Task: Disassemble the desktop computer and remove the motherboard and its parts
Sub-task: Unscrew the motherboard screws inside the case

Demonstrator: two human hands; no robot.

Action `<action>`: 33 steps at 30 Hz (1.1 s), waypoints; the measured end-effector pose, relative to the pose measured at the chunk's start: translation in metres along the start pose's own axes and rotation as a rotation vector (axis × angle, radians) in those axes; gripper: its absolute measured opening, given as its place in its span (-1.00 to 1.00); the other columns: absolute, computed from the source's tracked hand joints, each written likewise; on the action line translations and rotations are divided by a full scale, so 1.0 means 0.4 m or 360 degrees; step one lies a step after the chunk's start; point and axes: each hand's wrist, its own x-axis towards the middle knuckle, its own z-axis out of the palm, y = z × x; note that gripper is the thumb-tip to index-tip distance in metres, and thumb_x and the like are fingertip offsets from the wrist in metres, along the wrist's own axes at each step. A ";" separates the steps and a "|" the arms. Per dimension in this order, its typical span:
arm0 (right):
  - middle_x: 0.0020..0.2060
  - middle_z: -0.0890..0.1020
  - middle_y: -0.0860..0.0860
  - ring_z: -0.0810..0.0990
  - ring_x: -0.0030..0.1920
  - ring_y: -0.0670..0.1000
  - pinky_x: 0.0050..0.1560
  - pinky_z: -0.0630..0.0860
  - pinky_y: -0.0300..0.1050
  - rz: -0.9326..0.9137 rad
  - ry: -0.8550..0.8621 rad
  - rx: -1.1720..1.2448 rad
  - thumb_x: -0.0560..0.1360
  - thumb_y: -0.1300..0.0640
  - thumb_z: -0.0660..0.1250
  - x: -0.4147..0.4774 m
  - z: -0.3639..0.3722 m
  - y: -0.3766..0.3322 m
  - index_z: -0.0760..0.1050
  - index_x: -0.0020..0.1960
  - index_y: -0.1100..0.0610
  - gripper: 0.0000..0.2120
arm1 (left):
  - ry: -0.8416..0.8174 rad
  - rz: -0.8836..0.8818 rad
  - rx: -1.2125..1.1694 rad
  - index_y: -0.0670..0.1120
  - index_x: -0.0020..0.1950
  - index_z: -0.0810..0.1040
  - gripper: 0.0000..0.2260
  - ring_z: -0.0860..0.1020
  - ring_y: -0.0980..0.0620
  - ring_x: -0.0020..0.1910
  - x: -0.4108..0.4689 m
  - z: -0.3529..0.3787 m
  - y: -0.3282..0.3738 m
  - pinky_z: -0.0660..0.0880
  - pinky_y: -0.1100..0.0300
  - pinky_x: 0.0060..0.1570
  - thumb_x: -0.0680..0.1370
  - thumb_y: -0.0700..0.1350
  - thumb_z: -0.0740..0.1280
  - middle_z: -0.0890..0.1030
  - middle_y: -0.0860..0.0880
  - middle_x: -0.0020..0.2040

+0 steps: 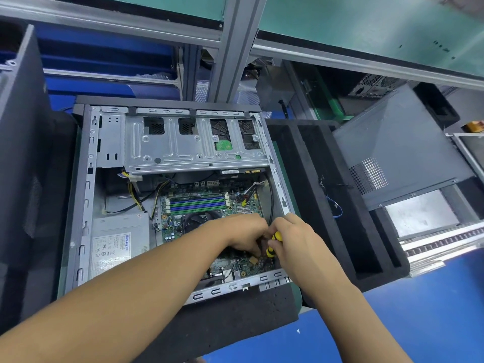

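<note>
Blue tabletop [419, 297], black foam mat [235, 310] under the open computer case [86, 205]. Power supply [117, 247] sits left of the left hand [245, 233]. That hand's fingers curl down onto the motherboard [248, 209]; can't tell what they hold. Right hand [296, 239], just beside it, grips a yellow-black screwdriver [275, 241]. Side panel [398, 150] lies well right of the right hand.

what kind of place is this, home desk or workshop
Probably a computer teardown or repair line: an aluminium-frame workbench, an opened computer case on black foam, and a detached side panel beside it.
</note>
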 end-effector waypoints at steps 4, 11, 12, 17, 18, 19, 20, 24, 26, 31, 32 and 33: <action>0.03 0.43 -0.02 0.50 -0.06 0.05 -0.11 0.50 0.00 -0.0019 0.0031 0.0051 0.61 0.11 0.30 -0.006 -0.008 0.005 0.47 0.10 0.09 -0.91 | 0.0058 0.0025 0.0014 0.16 -0.36 0.39 -0.64 0.33 0.66 -0.33 0.000 -0.013 -0.015 0.20 0.36 -0.51 0.46 -0.26 0.37 0.36 0.62 -0.38; 0.03 0.44 -0.04 0.48 -0.06 0.02 -0.17 0.38 -0.14 -0.0055 0.0096 0.0134 0.62 0.13 0.29 -0.005 -0.039 0.007 0.50 0.13 0.08 -0.90 | -0.0163 -0.0005 -0.0043 0.20 -0.15 0.49 -0.75 0.41 0.28 -0.36 -0.003 -0.007 -0.019 0.25 0.26 -0.42 0.40 -0.12 0.49 0.45 0.24 -0.32; 0.03 0.45 -0.04 0.47 -0.07 0.00 -0.17 0.37 -0.15 -0.0061 0.0112 0.0152 0.62 0.13 0.29 -0.005 -0.045 0.008 0.51 0.12 0.08 -0.90 | -0.0187 0.0008 -0.0040 0.17 -0.06 0.52 -0.76 0.39 0.26 -0.34 -0.005 -0.006 -0.018 0.25 0.25 -0.43 0.40 -0.09 0.50 0.43 0.22 -0.29; -0.02 0.48 -0.05 0.46 -0.12 -0.01 -0.14 0.42 -0.11 -0.0049 0.0294 0.0251 0.60 0.19 0.30 -0.003 -0.080 0.020 0.54 0.08 0.09 -0.91 | -0.0217 0.0081 -0.0031 0.06 0.03 0.57 -0.76 0.53 -0.01 -0.14 -0.011 -0.019 -0.009 0.46 0.17 -0.25 0.41 -0.02 0.52 0.56 0.00 -0.04; -0.03 0.49 -0.04 0.47 -0.12 0.00 -0.13 0.43 -0.09 -0.0041 0.0331 0.0274 0.60 0.20 0.30 -0.002 -0.086 0.023 0.55 0.08 0.11 -0.91 | -0.0225 0.0097 -0.0034 0.06 0.03 0.58 -0.77 0.54 -0.06 -0.11 -0.014 -0.022 -0.009 0.50 0.12 -0.19 0.42 0.00 0.51 0.58 -0.05 -0.01; -0.03 0.50 -0.03 0.48 -0.13 0.00 -0.12 0.43 -0.10 -0.0031 0.0363 0.0291 0.60 0.21 0.30 -0.001 -0.092 0.027 0.55 0.07 0.11 -0.92 | -0.0231 0.0110 -0.0044 0.07 -0.01 0.57 -0.78 0.55 -0.08 -0.11 -0.017 -0.023 -0.010 0.51 0.09 -0.17 0.41 0.01 0.51 0.59 -0.08 -0.02; -0.04 0.50 -0.04 0.47 -0.15 -0.02 -0.14 0.41 -0.13 -0.0019 0.0392 0.0303 0.60 0.21 0.30 0.001 -0.097 0.031 0.55 0.07 0.11 -0.92 | -0.0235 0.0114 -0.0052 0.07 -0.03 0.55 -0.78 0.55 -0.08 -0.14 -0.021 -0.023 -0.012 0.51 0.09 -0.19 0.40 0.02 0.52 0.59 -0.07 -0.06; -0.07 0.48 -0.10 0.43 -0.18 -0.12 -0.24 0.32 -0.30 0.0053 0.0458 0.0365 0.61 0.17 0.29 0.002 -0.111 0.053 0.54 0.07 0.06 -0.92 | -0.0182 0.0056 -0.0120 0.08 -0.17 0.46 -0.65 0.48 0.24 -0.33 -0.039 -0.019 -0.017 0.33 0.30 -0.38 0.30 0.12 0.60 0.53 0.17 -0.27; -0.09 0.47 -0.12 0.44 -0.18 -0.17 -0.23 0.35 -0.39 0.0079 0.0478 0.0415 0.61 0.16 0.29 -0.001 -0.115 0.062 0.54 0.06 0.05 -0.93 | -0.0131 0.0039 -0.0180 0.02 -0.19 0.49 -0.64 0.50 0.28 -0.37 -0.044 -0.022 -0.013 0.37 0.35 -0.40 0.30 0.14 0.60 0.56 0.18 -0.32; -0.13 0.47 -0.16 0.46 -0.17 -0.24 -0.19 0.35 -0.46 0.0135 0.0532 0.0566 0.60 0.16 0.32 -0.009 -0.117 0.086 0.55 0.06 0.05 -0.93 | -0.0056 -0.0002 -0.0354 0.05 -0.21 0.58 -0.78 0.62 0.23 -0.25 -0.054 -0.033 -0.014 0.54 0.24 -0.20 0.38 0.09 0.56 0.68 0.14 -0.24; -0.14 0.47 -0.17 0.45 -0.18 -0.25 -0.19 0.34 -0.47 0.0149 0.0531 0.0582 0.60 0.15 0.32 -0.010 -0.114 0.091 0.55 0.06 0.03 -0.93 | -0.0058 -0.0018 -0.0390 0.09 -0.20 0.61 -0.84 0.62 0.25 -0.27 -0.055 -0.032 -0.015 0.51 0.30 -0.24 0.40 0.09 0.55 0.67 0.15 -0.27; -0.15 0.46 -0.19 0.44 -0.18 -0.27 -0.19 0.34 -0.47 0.0161 0.0524 0.0595 0.60 0.14 0.32 -0.011 -0.111 0.098 0.55 0.06 0.02 -0.93 | -0.0068 -0.0041 -0.0444 0.10 -0.18 0.65 -0.88 0.62 0.25 -0.29 -0.056 -0.029 -0.015 0.48 0.34 -0.24 0.42 0.09 0.53 0.67 0.16 -0.29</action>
